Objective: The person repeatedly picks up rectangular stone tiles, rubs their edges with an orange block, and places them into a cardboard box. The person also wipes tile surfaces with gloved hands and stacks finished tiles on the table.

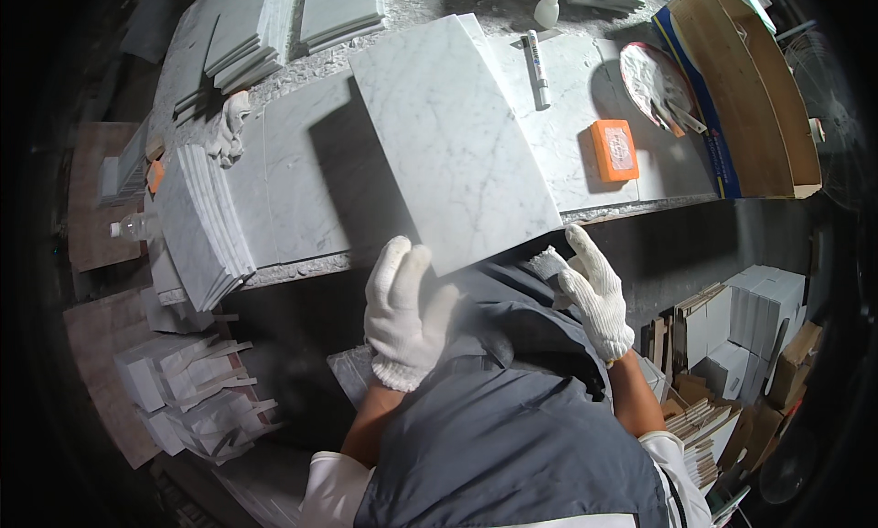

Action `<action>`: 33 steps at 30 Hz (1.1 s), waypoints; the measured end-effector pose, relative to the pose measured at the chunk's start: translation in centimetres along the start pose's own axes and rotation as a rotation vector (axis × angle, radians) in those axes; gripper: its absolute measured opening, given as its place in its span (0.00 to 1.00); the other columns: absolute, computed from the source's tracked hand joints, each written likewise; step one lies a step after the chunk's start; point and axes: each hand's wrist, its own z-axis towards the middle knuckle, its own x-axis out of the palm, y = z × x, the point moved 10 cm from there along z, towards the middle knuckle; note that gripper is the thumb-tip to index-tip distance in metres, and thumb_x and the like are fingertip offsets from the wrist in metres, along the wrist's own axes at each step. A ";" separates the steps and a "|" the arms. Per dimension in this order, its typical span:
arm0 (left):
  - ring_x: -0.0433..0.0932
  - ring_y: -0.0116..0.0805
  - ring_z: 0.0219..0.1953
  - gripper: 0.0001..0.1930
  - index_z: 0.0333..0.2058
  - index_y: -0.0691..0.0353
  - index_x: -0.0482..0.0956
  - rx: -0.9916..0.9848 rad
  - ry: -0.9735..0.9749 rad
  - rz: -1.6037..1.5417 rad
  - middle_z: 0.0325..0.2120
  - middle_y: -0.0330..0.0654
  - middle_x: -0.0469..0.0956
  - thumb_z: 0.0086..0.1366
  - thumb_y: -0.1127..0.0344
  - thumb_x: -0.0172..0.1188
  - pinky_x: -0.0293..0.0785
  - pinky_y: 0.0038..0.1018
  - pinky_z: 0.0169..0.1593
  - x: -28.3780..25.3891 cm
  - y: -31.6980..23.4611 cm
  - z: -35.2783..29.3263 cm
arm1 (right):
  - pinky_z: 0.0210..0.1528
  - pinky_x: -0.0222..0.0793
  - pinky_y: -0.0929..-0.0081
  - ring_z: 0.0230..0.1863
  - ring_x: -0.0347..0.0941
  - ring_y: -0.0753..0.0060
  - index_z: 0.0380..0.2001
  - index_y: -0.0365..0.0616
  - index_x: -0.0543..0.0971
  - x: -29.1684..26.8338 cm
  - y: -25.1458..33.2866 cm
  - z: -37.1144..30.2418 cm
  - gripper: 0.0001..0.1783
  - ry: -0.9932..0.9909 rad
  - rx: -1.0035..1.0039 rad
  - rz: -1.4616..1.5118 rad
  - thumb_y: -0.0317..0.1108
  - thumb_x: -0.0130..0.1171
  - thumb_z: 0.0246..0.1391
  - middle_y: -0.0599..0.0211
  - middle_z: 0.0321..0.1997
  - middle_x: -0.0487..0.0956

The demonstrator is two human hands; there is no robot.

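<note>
A white marble tile with grey veins [453,144] lies tilted on the worktable, its near end reaching past the table's front edge. A second tile shows as a sliver under its far right side. Beside the tile's near left corner, my left hand [402,313], in a white knit glove, has its fingers stretched and apart, with the thumb side blurred. My right hand [594,295], gloved too, pinches a small whitish-grey pad [548,264] between thumb and fingers. Its index fingertip is at the tile's near right corner; whether it touches I cannot tell.
Stacked tiles [197,222] stand at the left edge, more [247,30] behind. On the right are a marker [538,71], an orange box [614,151], a round white-smeared dish [654,85] and an open carton [750,98]. White boxes [759,309] sit below right.
</note>
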 end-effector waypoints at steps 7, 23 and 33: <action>0.79 0.34 0.47 0.27 0.63 0.67 0.73 -0.503 0.022 -0.374 0.46 0.47 0.80 0.66 0.73 0.67 0.77 0.31 0.53 2.0 4.2 -0.6 | 0.33 0.74 0.78 0.29 0.74 0.79 0.76 0.38 0.58 -1.0 -0.5 0.0 0.47 -0.053 -0.056 -0.046 0.44 0.68 0.62 0.68 0.33 0.77; 0.75 0.32 0.59 0.36 0.67 0.72 0.65 -0.922 0.206 -0.702 0.58 0.48 0.78 0.72 0.49 0.62 0.72 0.25 0.59 5.8 9.6 2.7 | 0.52 0.76 0.67 0.47 0.80 0.59 0.76 0.45 0.57 1.5 0.7 0.7 0.43 -0.033 -0.285 -0.536 0.33 0.66 0.63 0.58 0.49 0.81; 0.79 0.26 0.53 0.25 0.56 0.72 0.79 -0.882 0.189 -0.908 0.49 0.40 0.84 0.71 0.56 0.68 0.70 0.24 0.62 6.0 14.1 5.1 | 0.61 0.74 0.60 0.60 0.77 0.44 0.75 0.42 0.60 6.3 0.4 -1.2 0.41 0.218 -0.387 -0.522 0.35 0.65 0.63 0.44 0.61 0.78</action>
